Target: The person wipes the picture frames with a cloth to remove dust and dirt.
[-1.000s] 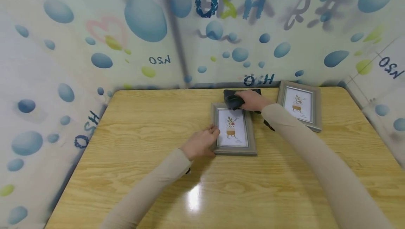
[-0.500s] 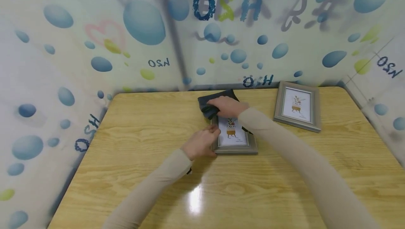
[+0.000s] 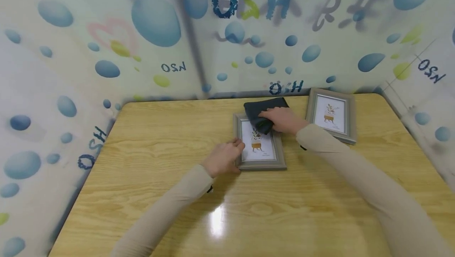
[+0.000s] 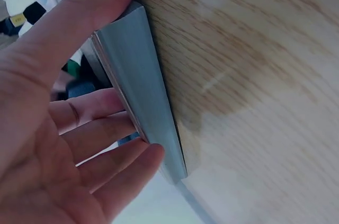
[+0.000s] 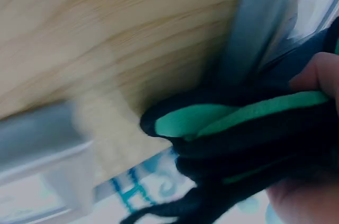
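Observation:
A grey picture frame (image 3: pixel 261 166) with a potted-plant print lies face up on the wooden table. My left hand (image 3: pixel 222 159) holds its lower left corner, thumb at the near edge and fingers along the left side. In the left wrist view the fingertips meet the side of the frame (image 4: pixel 142 75). My right hand (image 3: pixel 285 120) grips a folded dark cloth (image 3: pixel 264 111) over the frame's upper part, covering its top edge and some of the print. Green lining shows between the folds of the cloth (image 5: pixel 212 121) in the right wrist view.
A second, matching picture frame (image 3: pixel 352 119) lies slightly turned at the back right, near my right forearm. The wooden table (image 3: pixel 170 138) ends at a wall (image 3: pixel 213 59) with blue drop patterns. Light glares off the tabletop near the front.
My right hand swept the cloth left along the frame's top to its upper left corner, then back right and slightly nearer. My left hand stays at the lower left corner.

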Tool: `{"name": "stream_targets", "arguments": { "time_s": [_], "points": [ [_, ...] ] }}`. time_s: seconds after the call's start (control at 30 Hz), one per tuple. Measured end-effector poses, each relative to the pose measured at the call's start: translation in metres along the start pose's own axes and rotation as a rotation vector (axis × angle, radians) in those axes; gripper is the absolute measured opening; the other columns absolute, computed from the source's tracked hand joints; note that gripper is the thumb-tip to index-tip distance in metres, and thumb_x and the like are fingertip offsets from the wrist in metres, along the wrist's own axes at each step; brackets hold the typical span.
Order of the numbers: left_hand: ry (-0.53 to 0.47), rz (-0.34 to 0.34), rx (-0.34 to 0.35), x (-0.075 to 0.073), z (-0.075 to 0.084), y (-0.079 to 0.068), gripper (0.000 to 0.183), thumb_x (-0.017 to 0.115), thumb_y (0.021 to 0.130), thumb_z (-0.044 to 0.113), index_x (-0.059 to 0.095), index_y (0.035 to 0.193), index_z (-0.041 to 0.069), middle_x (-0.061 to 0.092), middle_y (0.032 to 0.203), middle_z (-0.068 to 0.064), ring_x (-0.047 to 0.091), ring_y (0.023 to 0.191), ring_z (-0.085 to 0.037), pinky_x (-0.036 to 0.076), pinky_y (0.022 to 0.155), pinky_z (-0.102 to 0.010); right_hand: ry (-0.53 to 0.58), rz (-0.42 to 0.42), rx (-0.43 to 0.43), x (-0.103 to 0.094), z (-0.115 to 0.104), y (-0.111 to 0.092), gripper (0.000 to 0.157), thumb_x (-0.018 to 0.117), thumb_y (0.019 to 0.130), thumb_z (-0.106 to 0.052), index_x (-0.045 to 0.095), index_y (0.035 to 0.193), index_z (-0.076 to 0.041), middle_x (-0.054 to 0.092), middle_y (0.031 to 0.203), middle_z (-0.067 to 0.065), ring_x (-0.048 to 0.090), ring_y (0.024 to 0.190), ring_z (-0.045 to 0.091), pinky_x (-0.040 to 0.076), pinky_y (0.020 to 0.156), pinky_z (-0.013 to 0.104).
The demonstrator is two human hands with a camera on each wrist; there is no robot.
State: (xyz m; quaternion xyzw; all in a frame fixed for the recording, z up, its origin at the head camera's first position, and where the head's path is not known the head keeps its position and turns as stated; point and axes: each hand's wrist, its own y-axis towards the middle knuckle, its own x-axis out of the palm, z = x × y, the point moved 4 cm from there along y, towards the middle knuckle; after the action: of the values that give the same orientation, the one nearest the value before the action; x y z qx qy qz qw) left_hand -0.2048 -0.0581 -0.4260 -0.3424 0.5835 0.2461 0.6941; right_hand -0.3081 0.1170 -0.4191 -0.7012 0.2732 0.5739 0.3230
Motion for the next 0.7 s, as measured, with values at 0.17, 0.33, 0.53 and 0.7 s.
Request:
{"name": "stream_targets", "arguments": {
  "time_s": [0.17, 0.33, 0.53, 0.7],
  "points": [
    [-0.039, 0.022, 0.019, -0.002, -0.002, -0.001, 0.075, 0.09, 0.066, 0.03, 0.054, 0.124, 0.0, 0.051, 0.136, -0.021, 0.048, 0.127, -0.033, 0.046, 0.096, -0.042, -0.1, 0.01, 0.037, -0.002, 0.006, -0.014, 0.046, 0.069, 0.086, -0.003, 0.059, 0.131, -0.007, 0.06, 0.126, 0.02, 0.058, 0.111, 0.04, 0.047, 0.091, 0.054],
    [-0.065, 0.019, 0.036, -0.003, -0.005, -0.002, 0.076, 0.09, 0.066, 0.029, 0.054, 0.126, 0.0, 0.052, 0.136, -0.021, 0.048, 0.126, -0.034, 0.045, 0.097, -0.042, -0.08, 0.035, -0.062, -0.001, -0.021, -0.003, 0.046, 0.07, 0.087, -0.006, 0.057, 0.131, -0.005, 0.059, 0.128, 0.018, 0.054, 0.117, 0.039, 0.046, 0.093, 0.052],
    [-0.038, 0.023, 0.06, -0.003, -0.006, -0.001, 0.069, 0.09, 0.065, 0.032, 0.057, 0.119, 0.003, 0.062, 0.121, -0.015, 0.063, 0.102, -0.028, 0.054, 0.08, -0.038, 0.092, 0.01, -0.116, -0.004, -0.055, 0.026, 0.047, 0.062, 0.093, -0.005, 0.05, 0.138, -0.006, 0.057, 0.131, 0.017, 0.054, 0.117, 0.036, 0.043, 0.097, 0.049],
    [-0.02, 0.018, 0.066, -0.003, -0.004, 0.0, 0.065, 0.091, 0.065, 0.033, 0.059, 0.114, 0.004, 0.066, 0.103, -0.008, 0.064, 0.081, -0.021, 0.054, 0.069, -0.035, 0.161, -0.003, -0.179, -0.003, -0.065, 0.036, 0.05, 0.063, 0.092, -0.004, 0.049, 0.14, -0.008, 0.054, 0.134, 0.015, 0.054, 0.116, 0.036, 0.042, 0.098, 0.048]
  ]
}}
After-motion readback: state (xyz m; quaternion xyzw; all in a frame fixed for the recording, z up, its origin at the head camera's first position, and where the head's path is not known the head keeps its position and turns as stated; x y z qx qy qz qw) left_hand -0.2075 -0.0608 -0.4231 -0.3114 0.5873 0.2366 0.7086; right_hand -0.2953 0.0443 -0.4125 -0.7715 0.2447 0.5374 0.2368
